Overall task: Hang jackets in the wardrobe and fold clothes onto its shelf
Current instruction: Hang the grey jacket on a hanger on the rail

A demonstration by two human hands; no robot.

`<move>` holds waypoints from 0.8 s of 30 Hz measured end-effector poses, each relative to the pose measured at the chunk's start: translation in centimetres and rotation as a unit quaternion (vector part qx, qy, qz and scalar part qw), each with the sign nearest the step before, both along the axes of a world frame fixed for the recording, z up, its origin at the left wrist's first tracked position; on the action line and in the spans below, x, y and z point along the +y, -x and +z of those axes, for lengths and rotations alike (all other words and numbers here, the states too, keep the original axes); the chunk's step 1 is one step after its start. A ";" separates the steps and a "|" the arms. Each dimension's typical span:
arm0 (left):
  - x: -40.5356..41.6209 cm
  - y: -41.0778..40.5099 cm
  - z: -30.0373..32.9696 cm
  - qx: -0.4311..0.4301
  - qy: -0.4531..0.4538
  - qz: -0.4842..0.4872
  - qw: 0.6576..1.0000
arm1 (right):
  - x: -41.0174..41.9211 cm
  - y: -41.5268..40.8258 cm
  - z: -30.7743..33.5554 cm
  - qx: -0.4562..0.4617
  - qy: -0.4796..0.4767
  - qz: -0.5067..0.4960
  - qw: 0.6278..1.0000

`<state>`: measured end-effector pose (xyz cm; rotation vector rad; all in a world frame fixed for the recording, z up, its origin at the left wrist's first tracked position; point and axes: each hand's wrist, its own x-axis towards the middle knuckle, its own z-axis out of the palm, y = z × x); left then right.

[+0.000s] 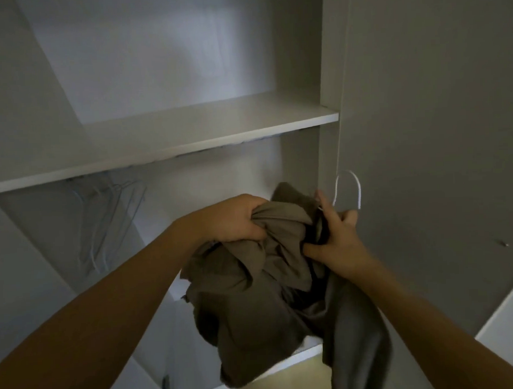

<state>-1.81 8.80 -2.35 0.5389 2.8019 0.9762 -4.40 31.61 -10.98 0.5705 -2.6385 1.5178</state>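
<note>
The left hand (235, 218) is bunched tight into the top of a brownish-grey jacket (254, 297), fingers curled down into a fistful of its cloth, knuckles up. Just to the right of it, the right hand (336, 235) grips the same garment near a dark fold that looks like the collar or lining; its thumb presses into the fabric on the near side and its fingers curl round the far side. The hook of a white hanger (349, 190) rises just above and beyond the right hand, a thin loop standing against the grey wardrobe door (423, 128). The hanger's lower part is lost behind the fingers and the cloth, so I cannot tell whether the hand is pinching the wire itself.

The jacket hangs from both hands in a crumpled mass, one long dark panel trailing down beneath the right forearm.

Beyond and above the hands a pale shelf (188, 138) runs across the open wardrobe (155, 51). Under it, off to the left of the left hand and further back, a cluster of thin wire hangers (109, 218) dangles. Below the hanging cloth a strip of the wardrobe's bottom edge and some light flooring show.
</note>
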 end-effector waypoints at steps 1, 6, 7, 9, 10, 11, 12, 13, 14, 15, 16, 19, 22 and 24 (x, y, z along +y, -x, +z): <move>0.4 0.0 0.4 -0.003 0.018 -0.016 1.000 | -0.2 -0.1 0.2 0.028 -0.022 0.009 0.999; 2.0 -0.1 2.4 0.009 0.059 -0.068 0.996 | -1.4 0.4 0.2 0.064 -0.075 0.050 0.994; 2.1 -0.2 2.7 0.016 0.067 -0.071 0.995 | -1.8 0.5 0.0 0.037 -0.048 0.058 0.996; 2.0 -0.3 2.8 0.061 0.114 -0.068 0.989 | -2.4 0.6 -0.2 -0.020 0.045 0.044 0.998; 1.7 -0.5 2.5 0.111 0.163 -0.049 0.979 | -2.6 0.7 -0.4 -0.046 0.100 0.022 0.994; 1.4 -0.6 1.8 0.179 0.226 -0.009 0.957 | -2.8 0.7 -0.5 -0.059 0.144 -0.008 0.988; 0.9 -0.8 0.6 0.254 0.287 0.050 0.922 | -3.0 0.6 -0.5 -0.054 0.164 -0.035 0.984; 0.4 -1.1 -0.8 0.310 0.313 0.124 0.889 | -3.3 0.6 -0.7 -0.037 0.164 -0.050 0.984; 0.0 -1.4 -2.5 0.332 0.298 0.200 0.872 | -3.5 0.5 -0.9 -0.020 0.161 -0.054 0.985; -0.3 -1.9 -4.3 0.323 0.246 0.273 0.872 | -3.7 0.5 -1.1 -0.007 0.156 -0.050 0.987; -0.4 -2.3 -6.0 0.267 0.155 0.341 0.888 | -3.9 0.4 -1.1 0.006 0.148 -0.046 0.988; -0.5 -3.3 -9.2 -0.118 -0.284 0.380 0.872 | -3.8 0.8 -1.3 0.031 0.122 -0.044 0.991; -0.8 -3.3 -11.5 -0.224 -0.497 0.298 0.784 | -3.9 1.2 -1.4 0.016 0.116 -0.038 0.992; -0.8 -3.4 -11.7 -0.231 -0.583 0.293 0.722 | -4.0 1.3 -1.5 0.013 0.122 -0.044 0.991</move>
